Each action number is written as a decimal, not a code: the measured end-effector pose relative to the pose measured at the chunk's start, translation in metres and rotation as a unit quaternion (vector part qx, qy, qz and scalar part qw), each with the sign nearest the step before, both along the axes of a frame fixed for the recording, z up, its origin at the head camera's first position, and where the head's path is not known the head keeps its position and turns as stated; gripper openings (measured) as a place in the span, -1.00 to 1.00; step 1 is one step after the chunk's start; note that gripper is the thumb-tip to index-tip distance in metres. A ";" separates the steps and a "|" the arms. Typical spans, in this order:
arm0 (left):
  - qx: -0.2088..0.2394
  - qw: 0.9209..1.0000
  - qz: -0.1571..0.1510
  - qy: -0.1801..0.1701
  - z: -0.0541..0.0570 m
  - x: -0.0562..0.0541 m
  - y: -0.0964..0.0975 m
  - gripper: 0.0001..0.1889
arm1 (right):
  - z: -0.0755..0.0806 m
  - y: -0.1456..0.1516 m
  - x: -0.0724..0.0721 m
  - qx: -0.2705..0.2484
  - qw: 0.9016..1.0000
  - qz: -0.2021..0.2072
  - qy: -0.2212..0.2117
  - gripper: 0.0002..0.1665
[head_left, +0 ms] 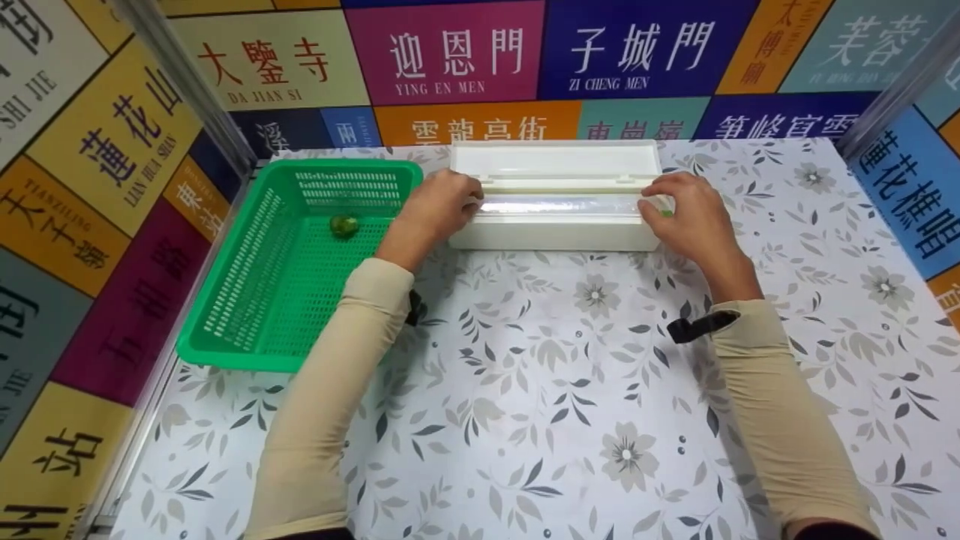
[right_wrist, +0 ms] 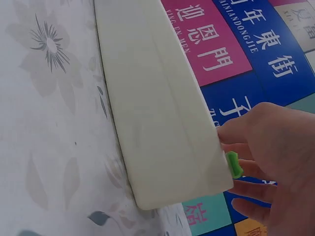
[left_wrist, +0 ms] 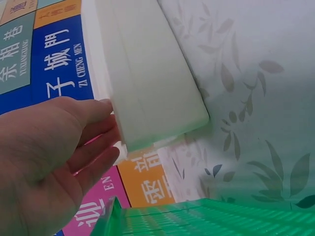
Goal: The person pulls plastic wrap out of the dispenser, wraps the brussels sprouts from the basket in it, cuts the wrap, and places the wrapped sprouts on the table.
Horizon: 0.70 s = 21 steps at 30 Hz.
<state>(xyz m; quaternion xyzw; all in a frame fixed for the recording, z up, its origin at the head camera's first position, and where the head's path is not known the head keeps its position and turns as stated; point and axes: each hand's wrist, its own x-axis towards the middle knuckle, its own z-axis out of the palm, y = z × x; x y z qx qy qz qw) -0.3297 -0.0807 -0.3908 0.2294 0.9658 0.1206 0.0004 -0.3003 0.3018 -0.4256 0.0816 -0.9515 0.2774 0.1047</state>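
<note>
A long white cling film box (head_left: pixel 555 236) lies across the far part of the table, its lid (head_left: pixel 555 159) raised at the back. A glossy strip of clear cling film (head_left: pixel 562 205) shows along its opening. My left hand (head_left: pixel 439 206) is at the left end, thumb and fingers curled at the film's edge. My right hand (head_left: pixel 694 217) does likewise at the right end, beside a small green slider (right_wrist: pixel 235 164). The wrist views show both thumbs at the box's upper edge; the exact pinch on the thin film is partly hidden.
A green plastic basket (head_left: pixel 300 362) stands left of the box, beside my left forearm. Inside it lies a small green vegetable or fruit (head_left: pixel 344 226). Panels with lettering (head_left: pixel 465 52) rise behind and at both sides. A floral cloth (head_left: pixel 525 390) covers the table.
</note>
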 end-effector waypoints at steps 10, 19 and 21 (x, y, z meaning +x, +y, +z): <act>0.010 1.000 -0.004 -0.012 0.000 -0.005 -0.004 -0.72 | -0.009 0.001 -0.002 -0.098 0.994 -0.048 0.011 -0.64; -0.014 1.000 -0.023 -0.014 0.003 -0.007 -0.006 -0.75 | -0.005 0.000 -0.004 -0.128 0.988 -0.085 -0.007 -0.63; -0.022 0.999 -0.022 -0.017 0.004 -0.007 -0.006 -0.74 | -0.005 -0.002 -0.005 -0.130 0.988 -0.089 -0.003 -0.64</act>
